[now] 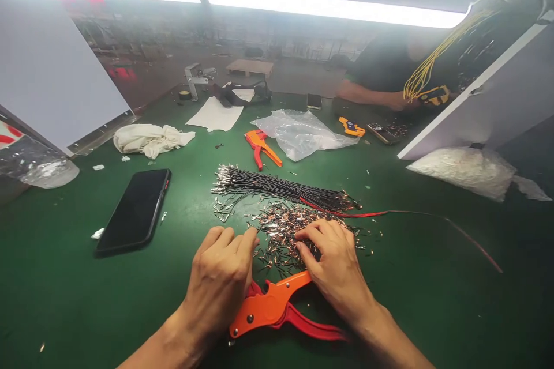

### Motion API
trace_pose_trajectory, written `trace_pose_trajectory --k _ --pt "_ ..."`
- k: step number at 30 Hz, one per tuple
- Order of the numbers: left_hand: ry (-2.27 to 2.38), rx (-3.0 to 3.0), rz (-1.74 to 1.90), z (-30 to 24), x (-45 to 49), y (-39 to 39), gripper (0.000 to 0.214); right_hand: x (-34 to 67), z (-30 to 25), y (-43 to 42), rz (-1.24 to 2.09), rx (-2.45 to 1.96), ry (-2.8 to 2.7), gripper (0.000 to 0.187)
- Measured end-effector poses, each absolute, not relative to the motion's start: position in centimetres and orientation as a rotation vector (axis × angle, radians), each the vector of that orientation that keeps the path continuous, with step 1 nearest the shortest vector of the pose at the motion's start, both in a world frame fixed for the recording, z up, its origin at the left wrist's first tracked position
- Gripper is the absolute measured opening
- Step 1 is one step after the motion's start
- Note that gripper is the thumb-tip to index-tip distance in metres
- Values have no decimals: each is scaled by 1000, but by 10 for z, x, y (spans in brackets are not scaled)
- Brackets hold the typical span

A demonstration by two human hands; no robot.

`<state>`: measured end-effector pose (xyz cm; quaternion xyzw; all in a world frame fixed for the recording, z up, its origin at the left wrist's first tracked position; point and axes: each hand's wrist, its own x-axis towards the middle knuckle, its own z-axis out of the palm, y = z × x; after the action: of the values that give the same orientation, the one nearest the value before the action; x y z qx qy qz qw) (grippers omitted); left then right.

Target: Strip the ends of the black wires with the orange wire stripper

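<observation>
Left hand [220,271]: one, bare; knuckles [225,240] rounded and pronounced, low ridges across a broad back.
Left wrist [184,316]: bare, narrower than the hand.
Left forearm [158,341]: bare, widening toward the lower edge of view.
Right hand [337,256]: one, bare; slender fingers [315,233], tapered thumb [309,258], smooth back.
Right wrist [367,304]: bare, slim.
Right forearm [393,334]: bare for the length shown, cropped by the lower edge.

**Stuff I can't make out**

Left hand [223,268] is curled, so I can't tell if it's holding anything. Right hand [335,259] hides some clippings [279,228]. Forearms [168,337] run off the bottom, plastic bag [47,170] gets chopped at left, far background [151,40] is haze.
</observation>
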<state>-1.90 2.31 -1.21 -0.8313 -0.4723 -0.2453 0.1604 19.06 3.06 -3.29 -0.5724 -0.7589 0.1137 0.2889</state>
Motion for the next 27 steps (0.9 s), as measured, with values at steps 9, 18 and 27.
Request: trace_pose_trajectory --k 9,18,27 --pt "-1494 -2289 -504 -12 -30 29 27 197 -27 30 276 -1480 -2052 16" --pt "-1589 -2276 -342 -15 -33 31 23 204 -32 31 282 -1492 -2047 35" --pt "-1584 -2280 -319 -16 -32 32 26 200 -26 28 283 -1399 -2050 21"
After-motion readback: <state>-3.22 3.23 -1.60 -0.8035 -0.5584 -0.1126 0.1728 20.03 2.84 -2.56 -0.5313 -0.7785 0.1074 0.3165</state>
